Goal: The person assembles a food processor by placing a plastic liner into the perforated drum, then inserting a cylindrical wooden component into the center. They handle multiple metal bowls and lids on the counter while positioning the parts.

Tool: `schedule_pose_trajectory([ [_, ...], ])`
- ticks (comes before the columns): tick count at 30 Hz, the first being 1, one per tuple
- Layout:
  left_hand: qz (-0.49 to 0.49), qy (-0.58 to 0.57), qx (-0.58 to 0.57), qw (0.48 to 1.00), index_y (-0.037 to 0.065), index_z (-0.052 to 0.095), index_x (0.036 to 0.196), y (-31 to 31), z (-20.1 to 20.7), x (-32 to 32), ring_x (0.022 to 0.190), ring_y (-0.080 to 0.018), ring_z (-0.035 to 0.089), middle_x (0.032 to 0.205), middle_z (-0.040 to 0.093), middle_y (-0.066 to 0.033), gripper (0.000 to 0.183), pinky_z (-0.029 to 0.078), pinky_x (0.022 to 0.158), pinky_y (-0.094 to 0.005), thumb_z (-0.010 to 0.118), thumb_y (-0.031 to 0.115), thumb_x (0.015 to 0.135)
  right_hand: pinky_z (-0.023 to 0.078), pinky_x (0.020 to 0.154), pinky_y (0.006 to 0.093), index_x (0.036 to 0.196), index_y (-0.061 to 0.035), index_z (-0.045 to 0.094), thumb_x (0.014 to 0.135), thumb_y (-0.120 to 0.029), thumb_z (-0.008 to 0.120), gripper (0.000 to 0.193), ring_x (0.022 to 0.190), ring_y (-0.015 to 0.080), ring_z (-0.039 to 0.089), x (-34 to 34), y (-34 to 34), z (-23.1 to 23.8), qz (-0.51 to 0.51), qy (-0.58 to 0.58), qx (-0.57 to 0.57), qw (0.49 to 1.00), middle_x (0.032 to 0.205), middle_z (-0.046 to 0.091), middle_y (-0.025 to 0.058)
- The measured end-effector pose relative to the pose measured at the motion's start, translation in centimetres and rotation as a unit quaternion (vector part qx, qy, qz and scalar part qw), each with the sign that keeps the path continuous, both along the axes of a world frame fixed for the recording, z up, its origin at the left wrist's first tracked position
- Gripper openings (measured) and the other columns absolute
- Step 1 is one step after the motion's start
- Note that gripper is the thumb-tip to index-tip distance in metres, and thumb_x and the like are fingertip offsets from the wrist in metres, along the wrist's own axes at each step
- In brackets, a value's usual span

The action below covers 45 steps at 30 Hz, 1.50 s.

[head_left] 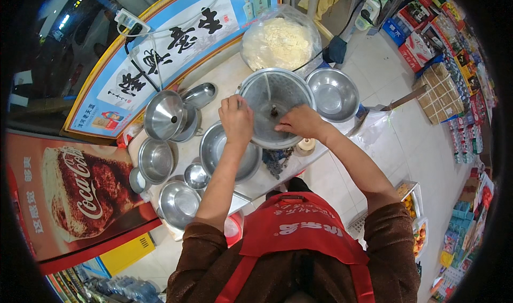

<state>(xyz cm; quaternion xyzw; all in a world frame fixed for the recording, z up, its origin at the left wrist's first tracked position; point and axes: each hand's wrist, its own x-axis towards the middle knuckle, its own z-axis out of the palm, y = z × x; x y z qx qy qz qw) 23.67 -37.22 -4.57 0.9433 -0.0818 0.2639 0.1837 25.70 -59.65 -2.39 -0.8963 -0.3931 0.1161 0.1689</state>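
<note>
A large round metal pot (254, 127) stands at the table's edge in front of me, with a small dark upright piece (274, 111) at the middle of its grey inside. At the pot's left rim is my left hand (236, 119), its fingers curled over the edge. My right hand (303, 121) reaches over the right side into the pot. Its fingers and thumb are drawn together close to the centre piece; whatever lies between them is too small to make out. Partly under my left forearm sits a wide steel bowl (214, 143).
Behind the pot lies a clear bag of pale yellow flour-like powder (280, 41). A steel basin (334, 95) is at the right. A funnel (163, 113), a metal scoop (200, 93) and several bowls (179, 204) crowd the table's left side. A power cord runs behind the pot.
</note>
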Motion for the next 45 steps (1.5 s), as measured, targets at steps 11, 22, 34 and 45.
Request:
schedule_pose_trajectory([
  [11,-0.081,-0.019,-0.119,0.989,-0.002,0.073,0.092,1.3,-0.7,1.3,0.093,-0.0287,0.058,0.101,0.065,-0.0105,0.019,0.047,0.084,-0.0385,0.068,-0.005,0.075,0.054,0.069,0.0468,0.076,-0.0046,0.07,0.096,-0.047,0.054,0.05,0.076,0.0363,0.068,1.4,1.7,-1.6,-0.011,0.024,-0.012,1.0,0.077,0.069,0.0167],
  [22,-0.064,-0.017,-0.16,0.985,-0.003,0.072,0.086,1.5,-0.5,2.4,0.089,-0.0293,0.06,0.094,0.065,-0.0113,0.015,0.05,0.082,-0.0381,0.067,-0.007,0.072,0.051,0.067,0.0479,0.071,-0.0045,0.069,0.097,-0.046,0.052,0.052,0.073,0.0375,0.066,3.6,2.3,-3.3,0.021,0.033,0.034,0.999,0.072,0.067,0.0167],
  [34,-0.069,0.018,-0.158,0.985,-0.005,0.07,0.094,1.1,-0.4,0.7,0.095,-0.0316,0.058,0.102,0.064,-0.0131,0.019,0.047,0.086,-0.0403,0.065,-0.005,0.076,0.052,0.067,0.0432,0.068,-0.01,0.07,0.098,-0.048,0.049,0.053,0.071,0.0328,0.068,4.4,1.1,-1.5,0.093,-0.062,-0.105,0.988,0.069,0.068,0.0122],
  [45,-0.173,0.044,-0.072,0.981,-0.003,0.068,0.101,1.4,0.4,0.8,0.101,-0.0324,0.058,0.104,0.065,-0.0119,0.026,0.045,0.093,-0.0429,0.07,0.006,0.077,0.049,0.071,0.0401,0.064,-0.0106,0.069,0.096,-0.046,0.053,0.051,0.065,0.0295,0.065,5.3,0.5,-1.8,0.091,-0.098,-0.123,0.983,0.063,0.065,0.0099],
])
